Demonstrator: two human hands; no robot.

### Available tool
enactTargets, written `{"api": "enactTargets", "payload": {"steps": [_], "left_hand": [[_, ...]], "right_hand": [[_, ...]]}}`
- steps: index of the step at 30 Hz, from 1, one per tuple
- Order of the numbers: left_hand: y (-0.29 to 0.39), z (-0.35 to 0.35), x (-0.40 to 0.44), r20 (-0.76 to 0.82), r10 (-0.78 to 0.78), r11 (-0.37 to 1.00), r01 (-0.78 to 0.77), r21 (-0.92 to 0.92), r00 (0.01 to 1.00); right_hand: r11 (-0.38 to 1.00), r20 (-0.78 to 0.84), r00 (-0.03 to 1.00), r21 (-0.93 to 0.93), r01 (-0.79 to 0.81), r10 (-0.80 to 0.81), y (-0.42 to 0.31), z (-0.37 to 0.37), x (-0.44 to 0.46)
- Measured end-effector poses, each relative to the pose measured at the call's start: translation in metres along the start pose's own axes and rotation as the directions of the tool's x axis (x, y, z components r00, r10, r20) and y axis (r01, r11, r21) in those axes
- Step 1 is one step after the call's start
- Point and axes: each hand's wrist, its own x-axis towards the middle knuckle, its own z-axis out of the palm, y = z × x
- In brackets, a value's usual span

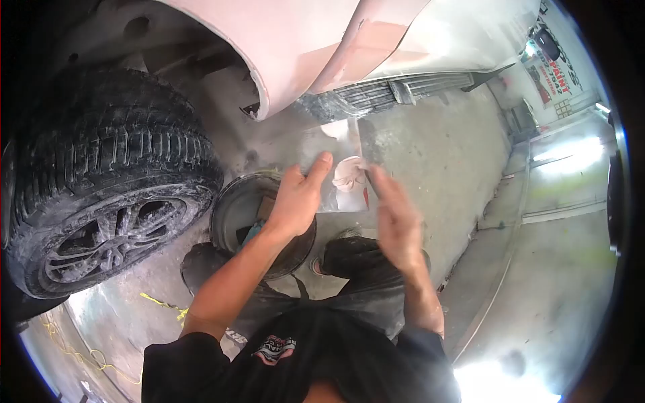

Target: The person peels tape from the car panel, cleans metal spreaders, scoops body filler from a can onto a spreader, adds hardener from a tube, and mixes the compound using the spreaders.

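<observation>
A thin, flat mixing board point(349, 203) is held out in front of my body, with a swirled heap of pale pink body filler point(349, 174) on it. My left hand point(299, 198) grips the board's left edge, thumb along the top and the other fingers out of sight beneath. At the right side of the filler is my right hand point(398, 225), smeared by motion. Its fingers are closed on a thin spreader point(367, 174) whose edge touches the filler; most of the tool is hidden.
Above the board hangs a car's pink-and-white bumper point(363, 47) with a dark lower grille point(383, 96). A dusty wheel point(114, 174) stands at left. Below my left forearm is a black round tub point(225, 221) with things inside. A yellow cord point(101, 363) lies on the floor.
</observation>
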Motion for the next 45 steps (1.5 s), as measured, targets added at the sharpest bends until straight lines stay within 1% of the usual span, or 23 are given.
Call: {"api": "enactTargets", "payload": {"steps": [2, 3, 6, 7, 9, 10, 12, 15, 17, 20, 21, 23, 24, 25, 26, 29, 33, 34, 36, 39, 40, 42, 45], "left_hand": [[0.004, 0.005, 0.002, -0.073, -0.007, 0.989, -0.004, -0.151, 0.997], [0.008, 0.008, 0.0, -0.126, -0.013, 0.973, -0.016, -0.229, 0.992], [0.025, 0.003, -0.011, 0.007, 0.166, 0.983, -0.166, 0.079, 0.986], [0.023, 0.002, -0.013, 0.057, 0.134, 0.968, -0.143, 0.204, 0.989], [0.015, 0.0, -0.01, 0.154, 0.071, 0.88, -0.134, 0.456, 0.986], [-0.001, 0.002, -0.008, 0.141, 0.191, 0.866, -0.234, 0.442, 0.972], [-0.007, 0.007, -0.011, 0.071, 0.324, 0.85, -0.323, 0.415, 0.943], [-0.02, -0.003, -0.005, 0.034, 0.237, 0.837, -0.222, 0.5, 0.971], [-0.006, -0.001, -0.005, -0.045, 0.259, 0.879, -0.216, 0.425, 0.965], [0.013, -0.002, 0.0, -0.043, 0.079, 0.994, -0.082, -0.078, 0.996], [0.009, -0.011, 0.007, -0.005, 0.041, 0.976, -0.042, -0.215, 0.999], [0.009, -0.011, 0.002, 0.118, -0.015, 0.846, 0.076, -0.528, 0.993], [0.01, -0.002, -0.003, 0.102, -0.074, 0.856, 0.115, -0.504, 0.992], [0.011, 0.01, -0.008, 0.09, -0.119, 0.866, 0.148, -0.478, 0.989], [0.01, 0.016, -0.014, 0.077, -0.171, 0.873, 0.188, -0.45, 0.982], [-0.013, 0.008, -0.007, 0.06, -0.051, 0.932, 0.069, -0.355, 0.997], [-0.001, 0.009, -0.011, 0.026, -0.008, 0.964, 0.015, -0.265, 1.0], [0.003, 0.009, -0.01, 0.024, -0.006, 0.966, 0.012, -0.256, 1.0], [-0.002, 0.003, -0.005, 0.009, 0.039, 0.998, -0.038, -0.054, 0.999], [-0.005, 0.011, -0.006, -0.02, 0.206, 0.967, -0.201, 0.155, 0.978], [-0.006, 0.012, -0.008, -0.021, 0.277, 0.94, -0.267, 0.214, 0.961], [-0.007, 0.008, -0.006, -0.01, 0.257, 0.932, -0.245, 0.266, 0.966], [-0.002, 0.01, -0.012, -0.01, 0.253, 0.933, -0.241, 0.268, 0.967]], "right_hand": [[0.978, 0.095, 0.993, -0.187, 0.09, -0.074, 0.027, 0.02, -0.012], [0.882, 0.208, 0.974, -0.437, 0.176, -0.091, 0.031, 0.009, -0.016], [0.895, 0.087, 0.99, -0.424, 0.136, -0.109, 0.033, -0.005, -0.013], [0.963, 0.006, 0.999, -0.263, 0.052, -0.052, 0.026, -0.006, -0.007], [0.874, 0.145, 0.98, -0.447, 0.189, -0.137, 0.01, -0.011, 0.0], [0.808, 0.217, 0.961, -0.527, 0.263, -0.17, 0.007, -0.01, 0.004], [0.848, 0.314, 0.929, -0.421, 0.321, -0.196, 0.002, 0.0, -0.003], [0.852, 0.393, 0.886, -0.348, 0.39, -0.245, 0.003, 0.012, -0.027], [0.868, 0.432, 0.872, -0.314, 0.384, -0.229, 0.003, 0.007, -0.035], [0.958, 0.36, 0.923, -0.185, 0.217, -0.14, 0.019, -0.01, -0.038], [0.989, 0.199, 0.969, 0.007, 0.146, -0.144, 0.021, -0.013, -0.036], [0.994, -0.046, 0.997, 0.093, 0.062, -0.058, -0.002, -0.022, -0.03], [0.99, -0.181, 0.983, 0.139, 0.038, -0.013, -0.014, -0.022, -0.024], [0.991, -0.255, 0.965, 0.101, 0.088, -0.06, -0.021, -0.013, -0.022], [0.984, -0.183, 0.973, 0.084, 0.155, -0.138, -0.012, 0.0, -0.02], [0.995, 0.053, 0.994, -0.043, 0.095, -0.093, -0.006, 0.014, -0.02], [0.867, 0.227, 0.972, -0.473, 0.157, -0.052, 0.037, 0.006, -0.027], [0.927, 0.125, 0.992, -0.369, 0.071, -0.027, 0.037, 0.002, -0.025], [0.991, -0.056, 0.997, -0.117, -0.067, 0.061, 0.031, -0.009, -0.021], [0.885, 0.098, 0.993, -0.454, 0.1, -0.062, 0.018, 0.002, -0.027], [0.881, 0.095, 0.993, -0.461, 0.104, -0.067, 0.013, 0.004, -0.026], [0.868, 0.108, 0.991, -0.481, 0.123, -0.081, -0.002, -0.003, -0.024], [0.866, -0.069, 0.992, -0.496, 0.06, -0.108, -0.003, -0.002, -0.019]]}}
